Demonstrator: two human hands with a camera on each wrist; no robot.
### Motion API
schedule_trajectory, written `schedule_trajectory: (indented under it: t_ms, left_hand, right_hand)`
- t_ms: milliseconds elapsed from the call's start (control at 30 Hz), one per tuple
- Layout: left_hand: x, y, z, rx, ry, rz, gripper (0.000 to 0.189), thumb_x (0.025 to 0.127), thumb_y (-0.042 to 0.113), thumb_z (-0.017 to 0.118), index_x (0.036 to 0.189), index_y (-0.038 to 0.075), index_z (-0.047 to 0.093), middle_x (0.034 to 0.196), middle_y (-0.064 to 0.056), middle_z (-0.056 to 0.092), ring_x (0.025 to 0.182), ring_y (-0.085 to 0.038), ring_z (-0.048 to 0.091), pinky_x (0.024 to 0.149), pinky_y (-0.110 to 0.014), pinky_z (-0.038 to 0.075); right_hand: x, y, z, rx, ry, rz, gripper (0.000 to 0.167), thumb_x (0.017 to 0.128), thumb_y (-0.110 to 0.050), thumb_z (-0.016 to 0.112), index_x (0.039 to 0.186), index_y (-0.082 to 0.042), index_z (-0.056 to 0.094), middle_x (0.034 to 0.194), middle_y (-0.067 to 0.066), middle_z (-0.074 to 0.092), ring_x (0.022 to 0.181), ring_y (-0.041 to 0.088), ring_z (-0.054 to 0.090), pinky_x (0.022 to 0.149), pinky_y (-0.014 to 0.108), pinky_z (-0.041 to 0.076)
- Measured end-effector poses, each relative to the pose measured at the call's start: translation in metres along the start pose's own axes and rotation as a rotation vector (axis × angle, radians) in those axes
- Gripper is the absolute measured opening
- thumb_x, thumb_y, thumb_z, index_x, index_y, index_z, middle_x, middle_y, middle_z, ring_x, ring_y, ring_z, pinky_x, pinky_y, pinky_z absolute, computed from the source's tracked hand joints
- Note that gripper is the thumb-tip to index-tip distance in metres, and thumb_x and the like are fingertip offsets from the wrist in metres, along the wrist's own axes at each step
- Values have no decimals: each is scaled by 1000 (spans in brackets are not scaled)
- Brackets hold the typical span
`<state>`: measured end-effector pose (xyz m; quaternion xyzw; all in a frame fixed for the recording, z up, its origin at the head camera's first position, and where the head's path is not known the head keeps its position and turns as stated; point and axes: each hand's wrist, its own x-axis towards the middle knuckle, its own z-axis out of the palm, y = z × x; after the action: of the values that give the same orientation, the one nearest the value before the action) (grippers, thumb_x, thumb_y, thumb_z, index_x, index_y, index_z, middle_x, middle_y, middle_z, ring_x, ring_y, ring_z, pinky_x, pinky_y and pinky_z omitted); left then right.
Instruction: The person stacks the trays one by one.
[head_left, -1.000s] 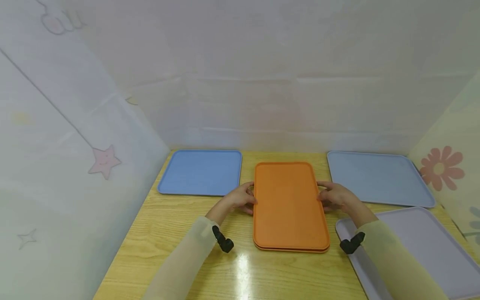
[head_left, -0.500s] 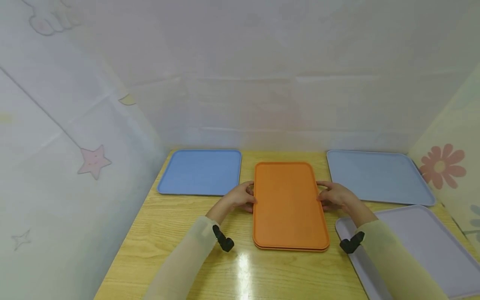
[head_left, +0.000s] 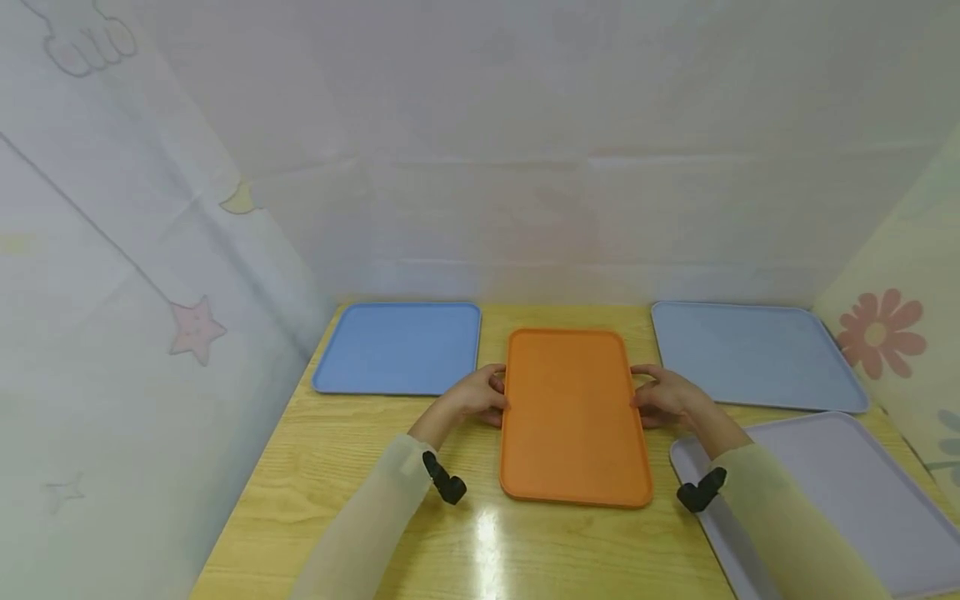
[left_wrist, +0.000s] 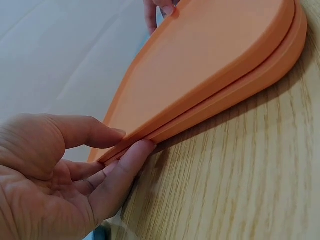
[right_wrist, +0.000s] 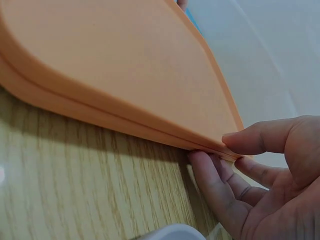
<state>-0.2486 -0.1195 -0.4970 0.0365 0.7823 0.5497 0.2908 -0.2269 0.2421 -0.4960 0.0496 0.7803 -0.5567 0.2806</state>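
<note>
head view: the left hand [head_left: 476,396] and the right hand [head_left: 670,396] grip opposite long sides of an upper orange tray [head_left: 573,417], which is just right of the frame's centre, its short ends toward top and bottom; left wrist view shows a lower orange tray [left_wrist: 235,96] stacked directly beneath it; there the left hand's thumb presses the top rim while its fingers reach under, so both trays are pinched together; right wrist view shows a like pinch by the right hand (thumb above, fingertips below); back in the head view, a blue tray [head_left: 397,348] lies left of centre, a grey-blue tray [head_left: 757,354] at right, and a lilac tray [head_left: 847,492] at lower right, partly hidden by the right sleeve [head_left: 787,508]; these three rest on a wooden table [head_left: 315,492].
</note>
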Motion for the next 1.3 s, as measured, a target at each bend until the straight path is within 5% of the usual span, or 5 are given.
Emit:
schedule_trajectory:
  t_ms: [400, 833, 1067, 1300]
  left_hand:
    - [-2, 1, 0, -21, -16, 2, 89, 87, -9, 70, 160, 8, 22, 105, -11, 46, 79, -25, 66, 71, -47, 64]
    - [-12, -1, -4, -42, 6, 1, 82, 91, 0, 69, 159, 5, 24, 117, -17, 52, 88, -27, 66, 74, -45, 63]
    - [-29, -14, -31, -136, 86, 32, 66, 99, 7, 60, 155, 0, 26, 133, -25, 48, 116, -44, 60, 83, -50, 62]
    - [-49, -26, -69, -266, 256, -27, 66, 100, 12, 58, 155, 1, 23, 145, -27, 40, 125, -48, 55, 100, -57, 52]
  right_hand:
    - [1, 2, 0, -21, 0, -29, 82, 92, -3, 66, 159, -1, 18, 131, 26, 55, 90, 19, 67, 76, 37, 62]
    - [0, 4, 1, -22, -24, -39, 81, 93, -3, 64, 158, 2, 16, 134, 30, 52, 95, 22, 66, 79, 41, 63]
    - [6, 12, 1, -25, -25, -32, 81, 94, -2, 64, 159, 2, 17, 136, 32, 50, 99, 23, 66, 80, 42, 63]
    - [10, 18, -2, -29, -3, -13, 81, 92, -3, 67, 158, 0, 20, 134, 29, 52, 93, 20, 67, 78, 40, 63]
